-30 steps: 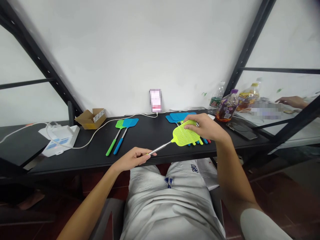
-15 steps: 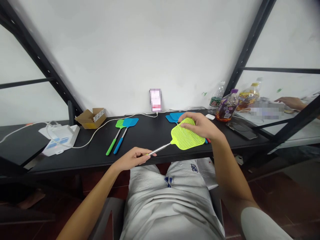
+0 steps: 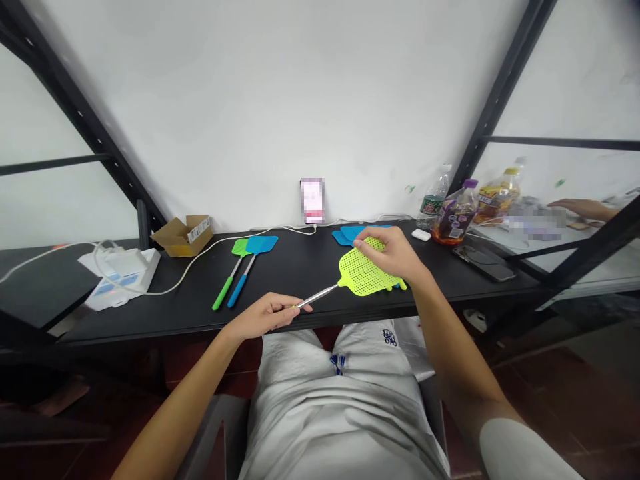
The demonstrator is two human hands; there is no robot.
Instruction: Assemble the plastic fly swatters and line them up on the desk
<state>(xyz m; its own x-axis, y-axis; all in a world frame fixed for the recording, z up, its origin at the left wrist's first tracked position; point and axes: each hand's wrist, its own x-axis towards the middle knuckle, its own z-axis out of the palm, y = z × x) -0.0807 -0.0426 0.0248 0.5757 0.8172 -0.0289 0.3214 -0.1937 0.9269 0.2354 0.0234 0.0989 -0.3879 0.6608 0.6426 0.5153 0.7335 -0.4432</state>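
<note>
A yellow-green fly swatter [image 3: 365, 275] with a perforated head and a thin metal rod is held across the desk's front edge, its head to the right. My left hand [image 3: 263, 317] is closed around the handle end, hiding the grip. At the other end my right hand [image 3: 395, 257] pinches the head's far edge, thumb on top. Behind that hand lies a pile of blue swatters [image 3: 345, 235], with several handle tips showing below the held head. To the left, a green swatter [image 3: 223, 292] and a blue swatter [image 3: 261, 245] lie side by side on the desk.
A lit phone [image 3: 313, 201] leans on the wall, with a white cable running left to a power strip [image 3: 123, 280]. Nearby stands an open cardboard box [image 3: 183, 237]. At right are bottles [image 3: 455, 213], a white earphone case [image 3: 421, 235] and a dark phone [image 3: 484, 262] on the black desk [image 3: 300, 267].
My right hand has shifted a little left along the swatter's head, uncovering the white case. The head has tilted slightly. My left hand keeps its hold in nearly the same place.
</note>
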